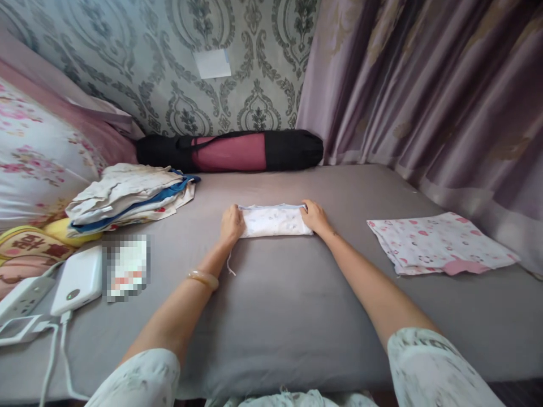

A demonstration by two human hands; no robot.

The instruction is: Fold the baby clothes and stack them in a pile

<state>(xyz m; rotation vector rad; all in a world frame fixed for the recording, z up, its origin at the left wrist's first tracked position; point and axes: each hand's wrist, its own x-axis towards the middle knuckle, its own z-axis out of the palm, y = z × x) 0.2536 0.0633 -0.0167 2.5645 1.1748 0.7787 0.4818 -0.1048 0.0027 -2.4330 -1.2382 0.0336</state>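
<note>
A white cloth (275, 220) with a faint print and a bluish top edge lies folded into a narrow strip in the middle of the grey bed surface. My left hand (232, 222) is closed on its left end, with the fingertips partly hidden. At the right end my right hand (314, 216) grips the upper corner, fingers bent around the edge. A loose thread hangs below the cloth near my left hand. Farther right, a folded white cloth with pink hearts and flowers (441, 243) lies flat, touched by neither hand.
A pile of folded clothes (131, 195) sits at the left. Near it are a white power bank (78, 282) with cables, a power strip (25, 297) and a blurred packet (128, 268). A black and red long bag (229, 151) lies along the wall.
</note>
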